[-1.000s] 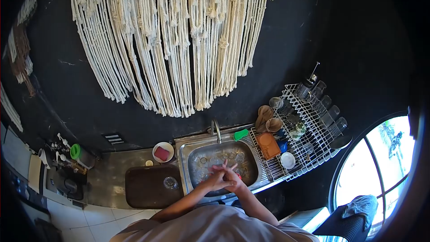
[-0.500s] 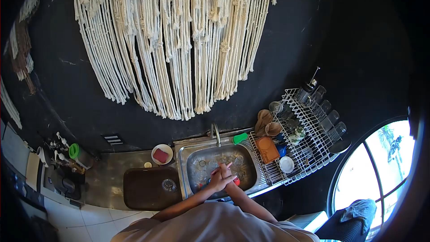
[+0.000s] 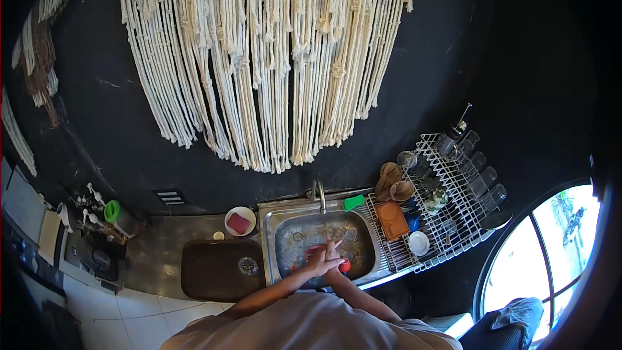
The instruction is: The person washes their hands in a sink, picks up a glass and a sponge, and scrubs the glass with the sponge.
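Over the sink (image 3: 271, 253), my two hands are pressed together, one crossing the other. My left hand (image 3: 317, 263) lies on top with its fingers stretched out. Partly covered beneath it is my right hand (image 3: 315, 248), whose visible fingers point up and left. No object shows between them, though the palms are hidden. A red round thing (image 3: 345, 266) is right beside the hands. Clear glassware (image 3: 350, 235) lies in the basin behind them. The faucet (image 3: 319, 196) stands at the back rim; whether water runs is unclear.
Left of the sink are a brown tray (image 3: 214, 272) with a glass (image 3: 247, 266) and a white bowl (image 3: 249, 213) holding a dark red sponge (image 3: 238, 223). A green item (image 3: 354, 203) sits on the right rim, near a wire dish rack (image 3: 463, 236) with glasses and wooden bowls.
My hands stay together over the sink, with their fingers slightly shifted against each other. The view has moved a little, so the surroundings sit slightly farther right.
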`<state>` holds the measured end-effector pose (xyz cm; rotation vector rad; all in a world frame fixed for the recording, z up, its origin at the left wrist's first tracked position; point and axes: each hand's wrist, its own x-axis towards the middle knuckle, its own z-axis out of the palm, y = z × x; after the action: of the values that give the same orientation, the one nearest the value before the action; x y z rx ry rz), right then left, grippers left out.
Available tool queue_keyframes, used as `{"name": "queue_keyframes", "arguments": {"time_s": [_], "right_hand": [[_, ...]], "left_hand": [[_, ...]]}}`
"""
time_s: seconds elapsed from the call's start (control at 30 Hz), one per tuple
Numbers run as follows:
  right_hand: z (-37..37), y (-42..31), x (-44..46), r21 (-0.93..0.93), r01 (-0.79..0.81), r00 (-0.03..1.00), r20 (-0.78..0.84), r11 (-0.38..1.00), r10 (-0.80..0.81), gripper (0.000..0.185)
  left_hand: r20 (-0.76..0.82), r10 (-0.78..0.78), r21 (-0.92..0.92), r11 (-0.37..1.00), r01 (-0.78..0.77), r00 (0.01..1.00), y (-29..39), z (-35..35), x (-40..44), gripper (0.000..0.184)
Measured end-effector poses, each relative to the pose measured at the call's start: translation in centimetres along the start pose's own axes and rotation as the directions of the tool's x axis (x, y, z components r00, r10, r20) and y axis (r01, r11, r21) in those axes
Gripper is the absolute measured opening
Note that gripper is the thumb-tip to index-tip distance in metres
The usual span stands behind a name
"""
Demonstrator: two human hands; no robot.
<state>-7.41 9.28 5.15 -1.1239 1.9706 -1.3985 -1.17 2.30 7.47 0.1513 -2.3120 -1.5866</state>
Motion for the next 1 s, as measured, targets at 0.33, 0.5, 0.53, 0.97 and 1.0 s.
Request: {"name": "queue_keyframes", "arguments": {"time_s": [0.33, 0.5, 0.53, 0.97, 1.0], "right_hand": [[-0.3, -0.1, 0.1, 0.151, 0.001, 0.97, 0.24, 0.989, -0.038, 0.057], [-1.6, 0.4, 0.6, -0.435, -0.02, 0.966, 0.223, 0.9, 0.129, 0.052], [-2.0, 0.5, 0.6, -0.54, -0.023, 0.965, 0.209, 0.841, 0.161, 0.051], [-1.5, 4.5, -1.6, -0.738, 0.313, 0.949, 0.215, 0.597, -0.232, 0.038], [-1.2, 3.9, -1.6, -0.735, 0.312, 0.95, 0.248, 0.602, -0.189, 0.038]], "left_hand": [[0.025, -0.68, -0.568, 0.593, 0.57, 0.732, 3.7, -1.8, -1.4, 0.098], [-0.122, -0.609, -0.574, 0.688, 0.445, 0.784, 2.2, -1.3, -1.0, 0.092], [-0.121, -0.611, -0.574, 0.686, 0.447, 0.783, 2.4, -2.0, -1.3, 0.092], [0.057, -0.567, -0.765, 0.504, 0.401, 0.822, 1.0, -2.7, -4.0, 0.031], [0.168, -0.58, -0.907, 0.226, 0.356, 0.797, 0.7, -2.8, -4.4, 0.03]]}}
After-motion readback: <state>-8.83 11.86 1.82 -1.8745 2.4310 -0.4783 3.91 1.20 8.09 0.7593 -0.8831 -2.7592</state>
